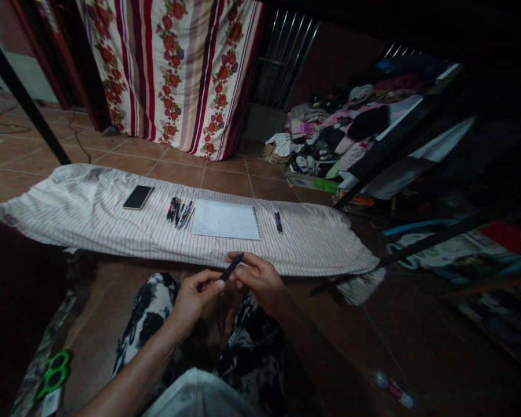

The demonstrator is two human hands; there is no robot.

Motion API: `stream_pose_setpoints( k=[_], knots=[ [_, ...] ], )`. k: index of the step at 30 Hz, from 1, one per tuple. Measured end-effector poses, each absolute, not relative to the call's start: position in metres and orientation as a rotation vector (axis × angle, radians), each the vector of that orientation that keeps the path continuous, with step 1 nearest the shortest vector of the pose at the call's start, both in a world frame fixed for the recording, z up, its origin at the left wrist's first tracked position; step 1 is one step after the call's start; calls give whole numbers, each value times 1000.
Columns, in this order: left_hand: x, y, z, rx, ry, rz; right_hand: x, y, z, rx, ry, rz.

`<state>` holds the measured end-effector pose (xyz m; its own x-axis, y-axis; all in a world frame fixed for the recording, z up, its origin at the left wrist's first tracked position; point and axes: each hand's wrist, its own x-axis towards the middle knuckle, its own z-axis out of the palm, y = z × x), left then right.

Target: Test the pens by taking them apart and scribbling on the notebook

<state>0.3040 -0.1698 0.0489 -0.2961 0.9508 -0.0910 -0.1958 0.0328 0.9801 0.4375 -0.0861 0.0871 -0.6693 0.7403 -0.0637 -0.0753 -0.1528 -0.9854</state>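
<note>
Both hands — left hand, right hand — pinch one dark pen between them, above the lap.

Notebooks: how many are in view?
1. The notebook lies on the striped cloth, between the bunch of pens and the two pens. Clutter could hide others.

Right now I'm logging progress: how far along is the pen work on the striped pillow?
Done: two pens lie right of the notebook. In hand: both hands, left and right, hold one dark pen. Left: a pen cluster beside the notebook, untouched.
</note>
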Motion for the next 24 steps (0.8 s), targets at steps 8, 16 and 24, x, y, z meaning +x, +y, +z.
stream_pose_setpoints(
  k=[8,16,24],
  knots=[
    [303,-170,48,852,1307,1485,436,-83,81,-752,-1534,1863],
    [304,-171,52,840,1276,1467,431,-85,78,-742,-1490,1838],
    [302,-173,52,780,1222,1467,437,-87,85,-654,-1520,1916]
  ],
)
